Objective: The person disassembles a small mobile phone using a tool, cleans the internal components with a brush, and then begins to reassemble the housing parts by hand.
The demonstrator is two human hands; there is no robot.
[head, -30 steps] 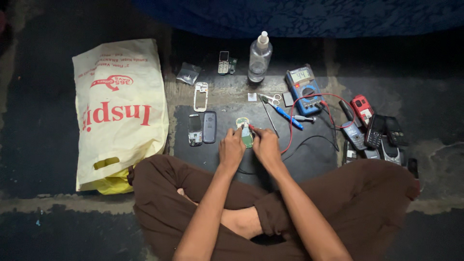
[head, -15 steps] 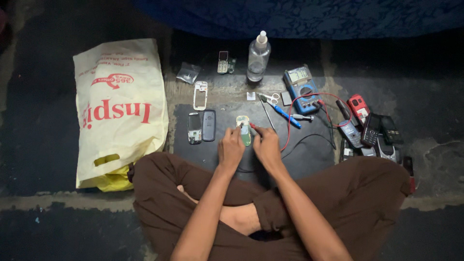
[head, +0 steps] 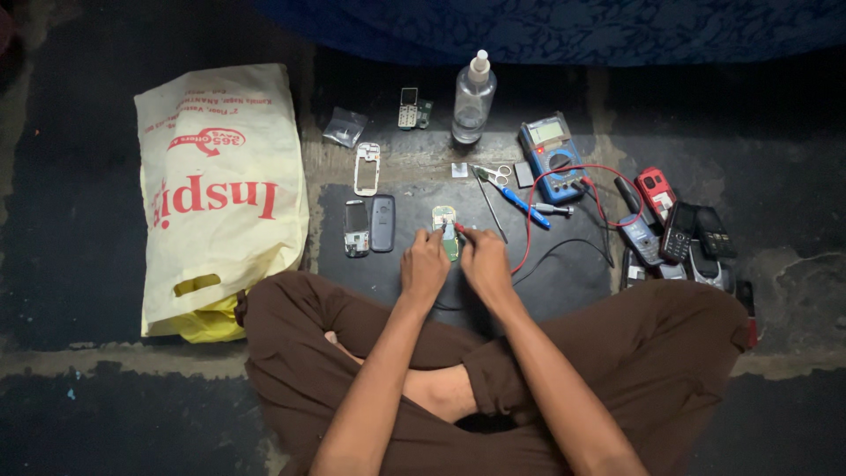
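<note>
Head view: my left hand (head: 425, 264) pins the circuit board (head: 446, 231) on the mat (head: 564, 278), right hand (head: 483, 257) pinching a red probe (head: 462, 229); probing continues, steadiness needed.

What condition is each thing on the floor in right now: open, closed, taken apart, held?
Circuit board: bare, lying on the black mat, touched by both hands.
Left hand: fingers on the board's left edge.
Right hand: holding a red-tipped probe to the board.
Clear bottle: upright, capped.
Multimeter: lying flat, red lead plugged in.
White phone frame: empty shell.
Scissors: closed.
Yellow plastic bag: lying flat.
</note>
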